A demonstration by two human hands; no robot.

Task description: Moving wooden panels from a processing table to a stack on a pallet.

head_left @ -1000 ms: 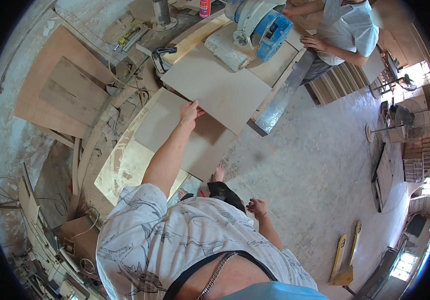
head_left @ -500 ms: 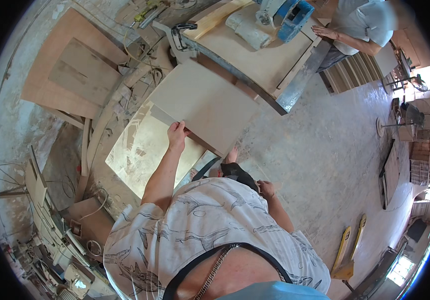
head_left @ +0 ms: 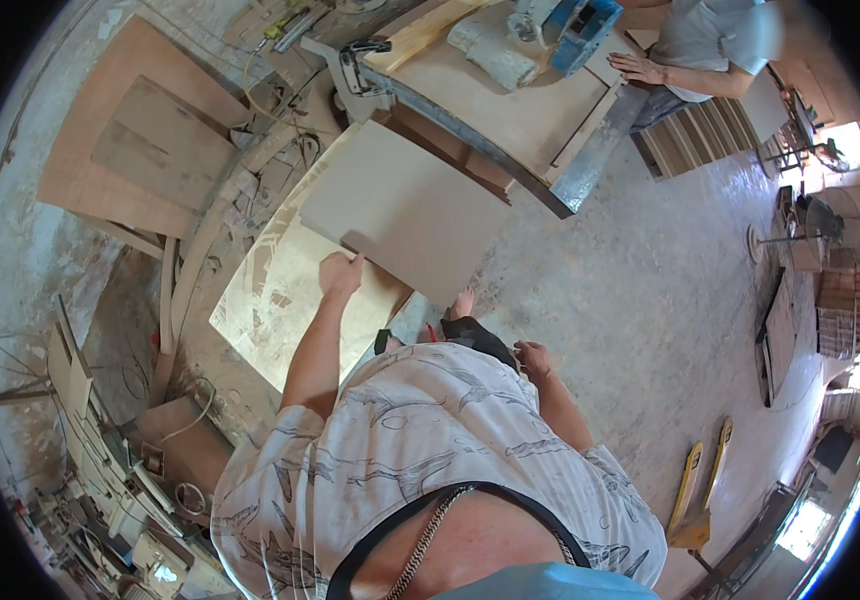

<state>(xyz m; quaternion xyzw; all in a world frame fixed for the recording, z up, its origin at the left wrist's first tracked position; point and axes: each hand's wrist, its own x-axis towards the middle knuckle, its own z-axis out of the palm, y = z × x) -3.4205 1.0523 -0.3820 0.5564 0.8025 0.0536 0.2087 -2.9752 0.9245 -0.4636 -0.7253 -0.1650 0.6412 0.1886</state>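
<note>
A flat greyish-beige panel (head_left: 405, 210) lies partly over a larger glossy, pale yellowish sheet (head_left: 275, 295) in front of me. My left hand (head_left: 340, 273) is closed at the panel's near edge, its thumb up against that edge; the fingertips are hidden. Beside my right hip, my right hand (head_left: 533, 358) hangs low over the floor. Its fingers look bent, but they are too small and partly hidden to read.
Beyond the panel stands a machine table (head_left: 510, 120) carrying a blue motor unit (head_left: 585, 35). A co-worker's hand (head_left: 640, 68) is at its right end, near stacked boards (head_left: 700, 138). Wood offcuts (head_left: 240, 190) line the left; a yellow pallet jack (head_left: 692, 500) stands right.
My left hand has slid a little toward me and left along the panel's edge, with the wrist turned. The panel has shifted slightly. My right hand has risen a little.
</note>
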